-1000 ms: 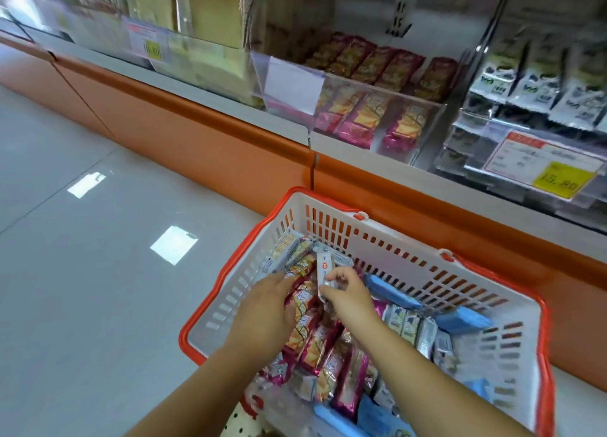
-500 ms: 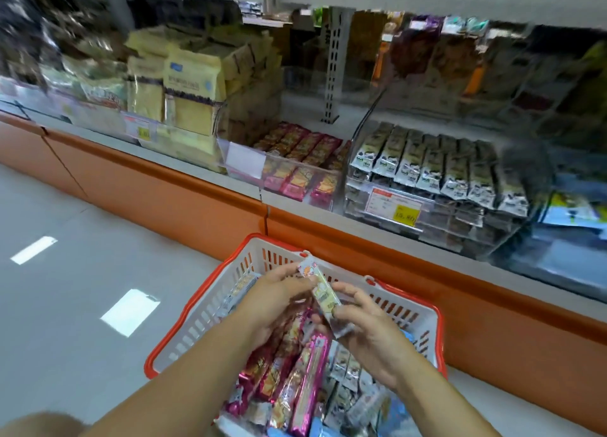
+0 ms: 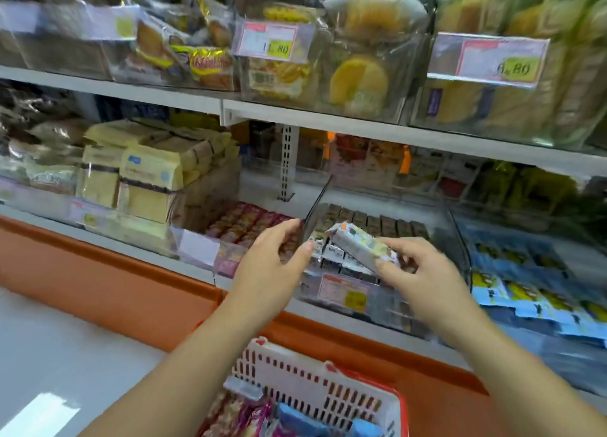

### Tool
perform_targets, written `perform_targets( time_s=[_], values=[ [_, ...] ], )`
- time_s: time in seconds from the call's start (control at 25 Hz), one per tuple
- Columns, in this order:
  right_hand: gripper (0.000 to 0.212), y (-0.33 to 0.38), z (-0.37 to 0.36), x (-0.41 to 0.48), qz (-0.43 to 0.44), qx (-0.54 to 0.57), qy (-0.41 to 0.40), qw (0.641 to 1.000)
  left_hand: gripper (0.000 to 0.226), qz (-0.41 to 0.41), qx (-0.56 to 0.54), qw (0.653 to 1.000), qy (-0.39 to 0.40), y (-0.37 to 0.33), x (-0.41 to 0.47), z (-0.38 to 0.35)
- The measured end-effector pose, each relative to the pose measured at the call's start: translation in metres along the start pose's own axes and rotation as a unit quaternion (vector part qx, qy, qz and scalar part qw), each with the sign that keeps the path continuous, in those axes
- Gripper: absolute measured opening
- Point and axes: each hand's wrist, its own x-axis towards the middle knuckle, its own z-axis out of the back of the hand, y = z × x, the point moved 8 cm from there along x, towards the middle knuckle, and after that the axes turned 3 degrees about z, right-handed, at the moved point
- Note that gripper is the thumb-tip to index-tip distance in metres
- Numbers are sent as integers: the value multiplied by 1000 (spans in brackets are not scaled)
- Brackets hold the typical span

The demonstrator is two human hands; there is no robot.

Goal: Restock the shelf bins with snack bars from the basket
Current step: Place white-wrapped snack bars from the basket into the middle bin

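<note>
1. The white-and-red basket (image 3: 315, 384), at the bottom edge, is filled with pink and blue packs.
2. 1 pale-wrapped snack bar (image 3: 358, 244) is pinched by the right hand (image 3: 423, 282) above a clear shelf bin (image 3: 310, 293) of brown-and-white bars.
3. The left hand (image 3: 269, 265) is held spread beside it.
4. 2 upper price tags (image 3: 267, 40) can be read as ending in "80".
</note>
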Motion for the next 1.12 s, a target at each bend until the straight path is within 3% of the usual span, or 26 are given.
perform_targets(
  time_s=[0.12, 0.24, 0.36, 0.52, 0.68, 0.84, 0.92, 1.04, 1.12],
  values=[
    [27, -10, 13, 56, -36, -6, -79, 996, 63, -31, 113, 992, 40, 14, 20, -15],
    [10, -13, 1, 101, -43, -36, -117, 992, 67, -34, 135, 988, 62, 27, 26, -34],
    [15, -18, -20, 136, -55, -63, -115, 990, 66, -66, 153, 985, 45, 26, 29, -39],
    [33, -28, -59, 169, -55, -126, -45, 990, 65, -90, 149, 984, 46, 32, 34, -36],
    [37, -40, -93, 172, -54, -159, 134, 977, 63, -108, 161, 979, 70, 32, 31, -36],
    [40, -34, -83, 163, -54, -140, 146, 978, 62, -111, 181, 974, 76, 31, 25, -32],
    [40, -10, -67, 155, 2, -114, 67, 991, 57, -126, 199, 971, 47, 33, 17, -18],
    [32, 63, -50, 101, 250, -66, -80, 963, 43, -126, 203, 971, -25, 58, 0, 18],
    [26, 86, -80, 39, 374, -42, -33, 926, 40, -51, 198, 979, -19, 101, -18, 32]
  ],
)
